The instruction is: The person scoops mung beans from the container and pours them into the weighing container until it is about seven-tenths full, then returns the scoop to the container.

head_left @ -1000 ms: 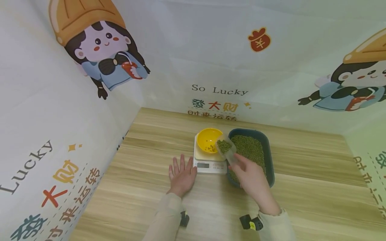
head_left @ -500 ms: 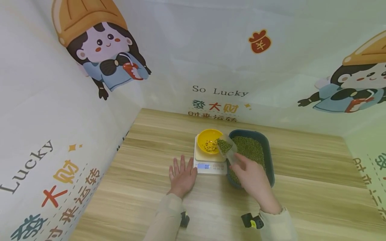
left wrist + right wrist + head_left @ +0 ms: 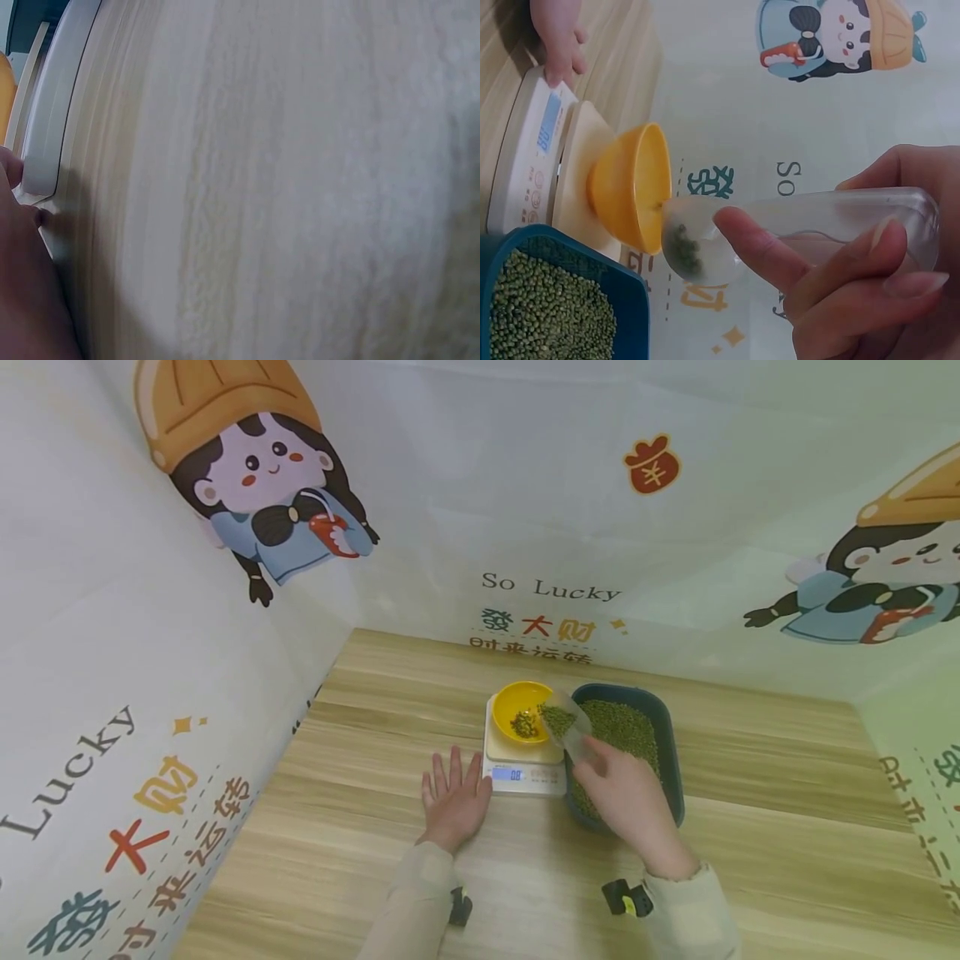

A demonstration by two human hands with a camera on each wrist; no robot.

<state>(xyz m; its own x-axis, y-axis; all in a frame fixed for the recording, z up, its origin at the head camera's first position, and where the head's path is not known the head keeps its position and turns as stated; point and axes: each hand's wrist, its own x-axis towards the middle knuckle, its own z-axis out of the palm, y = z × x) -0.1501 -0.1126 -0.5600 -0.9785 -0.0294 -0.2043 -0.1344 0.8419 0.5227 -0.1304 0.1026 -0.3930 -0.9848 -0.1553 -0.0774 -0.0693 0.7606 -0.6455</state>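
My right hand [image 3: 626, 789] grips the handle of a clear plastic scoop [image 3: 832, 214], its forefinger stretched along the side. Green mung beans [image 3: 557, 720] fill part of the scoop, whose lip is tilted over the rim of a yellow bowl [image 3: 512, 697]. Some beans lie in the bottom of that bowl, which stands on a white kitchen scale [image 3: 555, 782] with a lit display. Flat on the table, with fingers spread, my left hand [image 3: 455, 806] touches the scale's left edge. In the left wrist view only part of the left hand [image 3: 26, 277] shows beside the scale [image 3: 56, 112].
A dark blue tub [image 3: 677, 777] of mung beans stands directly right of the scale, under the right hand. The wood-grain table [image 3: 765, 793] ends at printed cloth walls [image 3: 450, 527] on the back and sides.
More beans have gathered in the yellow bowl. The scale's display, dark one second ago, is lit. The scoop has tilted a little further, while the left hand has stayed in place.
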